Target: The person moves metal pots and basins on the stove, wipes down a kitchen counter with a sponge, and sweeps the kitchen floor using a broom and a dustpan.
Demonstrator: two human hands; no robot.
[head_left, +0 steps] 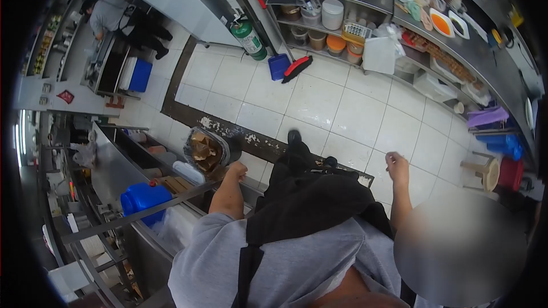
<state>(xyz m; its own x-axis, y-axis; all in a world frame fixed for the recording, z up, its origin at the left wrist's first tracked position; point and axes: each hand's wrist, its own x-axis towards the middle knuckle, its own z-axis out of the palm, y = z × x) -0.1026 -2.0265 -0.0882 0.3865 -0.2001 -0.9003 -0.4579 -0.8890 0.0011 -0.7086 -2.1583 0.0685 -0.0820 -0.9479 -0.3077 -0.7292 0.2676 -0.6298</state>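
Note:
My left hand hangs beside a waste bin lined with a dark bag, its fingers curled in with nothing visible in them. Crumpled brown paper fills the bin. Over the white floor tiles, out to my right, is my right hand, its fingers loosely bent and a little apart, holding nothing that I can see. A black apron covers my front, and one dark shoe shows ahead.
A red-and-black broom, blue dustpan and green gas cylinder stand ahead. Steel shelving with tubs runs along the right. A blue jug sits at left. Another person bends at the far left; a beige stool stands right.

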